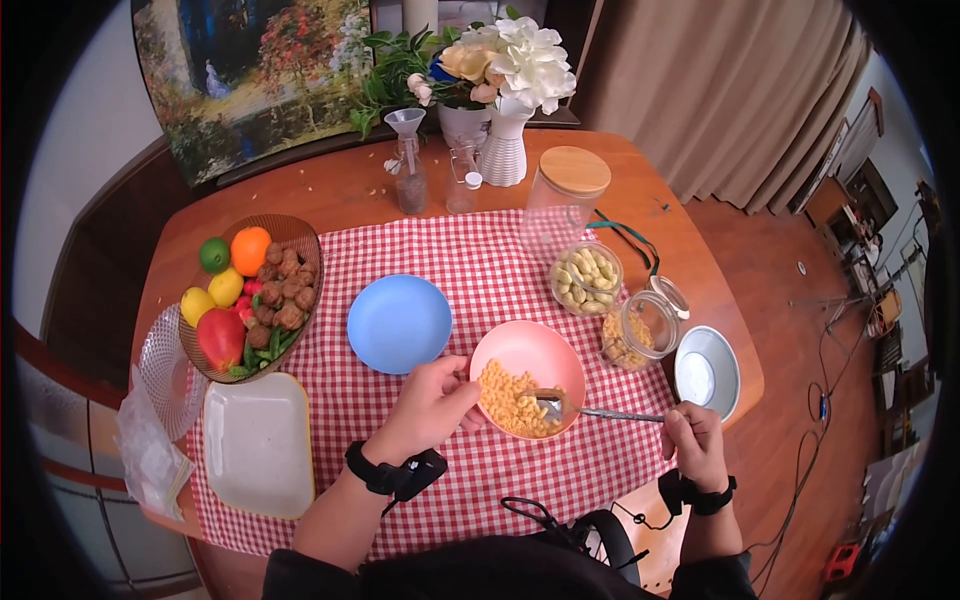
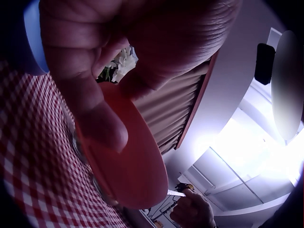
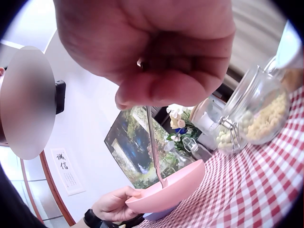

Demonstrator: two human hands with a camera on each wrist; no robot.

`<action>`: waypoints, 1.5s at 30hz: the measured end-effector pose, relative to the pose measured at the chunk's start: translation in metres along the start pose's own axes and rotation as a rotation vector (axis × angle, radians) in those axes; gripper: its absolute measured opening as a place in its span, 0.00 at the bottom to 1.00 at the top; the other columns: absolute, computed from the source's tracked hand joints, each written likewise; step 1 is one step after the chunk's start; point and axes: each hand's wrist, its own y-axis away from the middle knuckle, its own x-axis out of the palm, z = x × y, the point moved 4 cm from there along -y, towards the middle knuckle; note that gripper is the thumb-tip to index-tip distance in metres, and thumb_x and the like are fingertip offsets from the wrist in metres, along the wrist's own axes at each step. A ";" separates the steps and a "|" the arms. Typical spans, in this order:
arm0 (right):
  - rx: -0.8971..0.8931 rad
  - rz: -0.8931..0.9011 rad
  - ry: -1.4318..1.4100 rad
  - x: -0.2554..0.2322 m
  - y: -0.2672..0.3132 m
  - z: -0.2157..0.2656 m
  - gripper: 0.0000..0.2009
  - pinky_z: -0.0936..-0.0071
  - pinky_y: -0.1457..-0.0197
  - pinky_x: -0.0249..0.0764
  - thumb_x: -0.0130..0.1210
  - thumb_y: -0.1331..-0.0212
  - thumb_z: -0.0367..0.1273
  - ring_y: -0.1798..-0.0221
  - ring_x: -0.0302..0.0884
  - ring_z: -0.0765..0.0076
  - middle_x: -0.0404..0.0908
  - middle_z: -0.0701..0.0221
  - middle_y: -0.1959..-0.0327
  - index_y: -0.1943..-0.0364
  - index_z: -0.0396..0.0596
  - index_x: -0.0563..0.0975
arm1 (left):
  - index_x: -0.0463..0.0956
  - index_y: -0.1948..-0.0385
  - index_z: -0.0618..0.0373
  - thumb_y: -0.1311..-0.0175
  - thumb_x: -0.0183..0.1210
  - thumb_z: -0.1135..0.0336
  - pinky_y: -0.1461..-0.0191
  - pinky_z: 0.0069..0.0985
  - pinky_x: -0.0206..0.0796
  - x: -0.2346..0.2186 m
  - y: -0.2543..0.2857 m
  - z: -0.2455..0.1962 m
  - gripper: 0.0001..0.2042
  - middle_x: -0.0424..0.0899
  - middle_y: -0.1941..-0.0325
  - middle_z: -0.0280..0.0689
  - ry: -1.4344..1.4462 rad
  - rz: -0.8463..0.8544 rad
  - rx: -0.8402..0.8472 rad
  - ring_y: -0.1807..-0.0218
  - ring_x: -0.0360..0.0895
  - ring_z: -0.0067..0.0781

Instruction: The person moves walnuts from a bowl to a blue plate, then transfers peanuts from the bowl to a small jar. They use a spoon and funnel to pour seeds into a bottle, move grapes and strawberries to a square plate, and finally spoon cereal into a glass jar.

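Note:
My left hand [image 1: 437,402] pinches the left rim of a shallow pink bowl [image 1: 530,345], thumb on top and fingers beneath. The left wrist view shows the bowl [image 2: 137,161] tilted, its underside toward the camera. Small yellow macaroni [image 1: 510,400] lies heaped on the bowl's near left side. In my right hand [image 1: 695,440] is the handle end of a metal spoon [image 1: 622,415], its head among the macaroni. From the right wrist, the spoon [image 3: 153,142] slants down into the bowl. Just behind and left sits a blue plate [image 1: 400,323].
An open clip-top jar of macaroni [image 1: 628,340], a jar of pistachio-like nuts [image 1: 585,280] and a metal bowl [image 1: 707,370] stand right. A wooden-lidded jar [image 1: 565,195] is behind. At left are a basket of fruit [image 1: 305,240] and a white rectangular dish [image 1: 258,445]. Vases line the back.

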 end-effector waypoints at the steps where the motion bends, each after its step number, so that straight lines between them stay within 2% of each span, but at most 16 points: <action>1: 0.005 0.011 -0.024 0.003 0.001 -0.005 0.13 0.85 0.78 0.63 0.47 0.34 0.32 0.82 0.68 0.84 0.73 0.76 0.84 0.76 0.41 0.73 | 0.71 0.57 0.72 0.35 0.49 0.72 0.69 0.20 0.77 0.000 0.000 0.000 0.12 0.82 0.68 0.44 0.014 -0.001 0.002 0.70 0.82 0.27; 8: 0.106 0.001 -0.222 0.033 0.005 -0.031 0.12 0.84 0.79 0.64 0.47 0.34 0.32 0.83 0.69 0.82 0.72 0.73 0.84 0.75 0.41 0.72 | 0.71 0.56 0.73 0.35 0.50 0.72 0.68 0.20 0.77 0.005 -0.001 0.005 0.12 0.82 0.69 0.45 0.015 -0.032 -0.008 0.71 0.82 0.27; 10: 0.150 -0.005 -0.393 0.040 0.004 -0.046 0.12 0.82 0.80 0.65 0.46 0.35 0.31 0.85 0.69 0.80 0.72 0.72 0.86 0.76 0.42 0.72 | 0.70 0.54 0.73 0.36 0.51 0.72 0.68 0.20 0.77 0.005 -0.001 0.006 0.13 0.82 0.69 0.45 0.016 -0.060 0.023 0.71 0.82 0.27; 11: 0.151 -0.006 -0.393 0.044 0.004 -0.047 0.12 0.82 0.80 0.65 0.46 0.35 0.31 0.85 0.69 0.80 0.72 0.72 0.86 0.76 0.42 0.72 | 0.70 0.54 0.73 0.36 0.51 0.72 0.68 0.20 0.77 0.006 -0.001 0.006 0.13 0.82 0.69 0.45 0.016 -0.059 0.022 0.71 0.82 0.27; 13: 0.229 -0.047 -0.605 0.053 0.004 -0.052 0.13 0.80 0.80 0.66 0.46 0.35 0.33 0.86 0.69 0.77 0.72 0.71 0.88 0.76 0.42 0.73 | 0.69 0.53 0.73 0.35 0.51 0.72 0.68 0.20 0.77 0.007 -0.001 0.006 0.14 0.82 0.69 0.45 -0.003 -0.065 0.026 0.71 0.82 0.27; 17: 0.272 -0.062 -0.688 0.053 0.003 -0.057 0.14 0.79 0.81 0.66 0.46 0.34 0.35 0.87 0.67 0.75 0.71 0.71 0.88 0.77 0.43 0.72 | 0.69 0.52 0.73 0.35 0.51 0.72 0.68 0.20 0.77 0.007 -0.001 0.006 0.14 0.82 0.68 0.45 0.005 -0.059 0.027 0.71 0.82 0.27; 18: 0.271 -0.065 -0.690 0.052 0.002 -0.059 0.14 0.79 0.81 0.66 0.46 0.34 0.35 0.87 0.67 0.75 0.71 0.71 0.88 0.77 0.43 0.72 | 0.68 0.52 0.72 0.35 0.51 0.72 0.67 0.20 0.77 0.007 -0.001 0.006 0.14 0.82 0.68 0.45 0.019 -0.062 0.037 0.70 0.82 0.27; 20: 0.183 -0.107 -0.620 0.044 -0.001 -0.058 0.15 0.79 0.85 0.58 0.43 0.32 0.36 0.91 0.60 0.76 0.67 0.72 0.91 0.76 0.46 0.69 | 0.68 0.51 0.72 0.35 0.50 0.72 0.67 0.20 0.76 0.007 -0.001 0.006 0.14 0.83 0.68 0.45 0.032 -0.057 0.048 0.70 0.82 0.27; 24: 0.113 -0.164 -0.642 0.025 -0.006 -0.050 0.14 0.79 0.86 0.56 0.43 0.32 0.36 0.92 0.58 0.77 0.65 0.73 0.92 0.75 0.46 0.69 | 0.68 0.51 0.71 0.35 0.49 0.73 0.67 0.21 0.76 0.008 -0.005 0.012 0.13 0.83 0.67 0.45 0.069 -0.067 0.060 0.70 0.82 0.27; 27: 0.076 -0.199 -0.663 0.005 -0.006 -0.040 0.14 0.79 0.84 0.59 0.45 0.33 0.35 0.88 0.62 0.76 0.66 0.72 0.89 0.77 0.45 0.70 | 0.67 0.51 0.71 0.34 0.48 0.73 0.66 0.21 0.76 0.010 -0.007 0.014 0.13 0.83 0.67 0.45 0.066 -0.058 0.052 0.70 0.82 0.28; 31: 0.004 -0.314 -0.674 -0.023 -0.005 -0.038 0.14 0.80 0.85 0.54 0.43 0.33 0.35 0.89 0.58 0.78 0.64 0.75 0.90 0.77 0.47 0.68 | 0.67 0.50 0.71 0.35 0.47 0.74 0.65 0.21 0.77 0.012 -0.008 0.015 0.14 0.83 0.67 0.45 0.095 -0.055 0.033 0.69 0.82 0.28; 39: -0.063 -0.572 -0.593 -0.070 -0.003 -0.048 0.13 0.82 0.84 0.55 0.45 0.33 0.35 0.87 0.59 0.81 0.64 0.77 0.88 0.76 0.47 0.69 | 0.67 0.50 0.71 0.35 0.48 0.74 0.64 0.22 0.77 0.013 -0.008 0.016 0.14 0.83 0.67 0.44 0.071 -0.043 0.023 0.69 0.83 0.28; 43: -0.055 -0.597 -0.586 -0.076 -0.004 -0.054 0.13 0.82 0.83 0.56 0.45 0.33 0.35 0.87 0.59 0.81 0.64 0.77 0.88 0.77 0.47 0.69 | 0.66 0.49 0.71 0.35 0.48 0.73 0.64 0.22 0.78 0.014 -0.007 0.016 0.15 0.82 0.67 0.44 0.066 -0.030 0.041 0.69 0.83 0.28; 45: -0.052 -0.605 -0.443 -0.077 -0.004 -0.053 0.14 0.82 0.83 0.57 0.43 0.32 0.35 0.87 0.59 0.82 0.64 0.77 0.88 0.77 0.46 0.70 | 0.66 0.49 0.71 0.35 0.48 0.73 0.65 0.22 0.78 0.014 -0.008 0.017 0.15 0.82 0.67 0.44 0.068 -0.029 0.049 0.69 0.83 0.28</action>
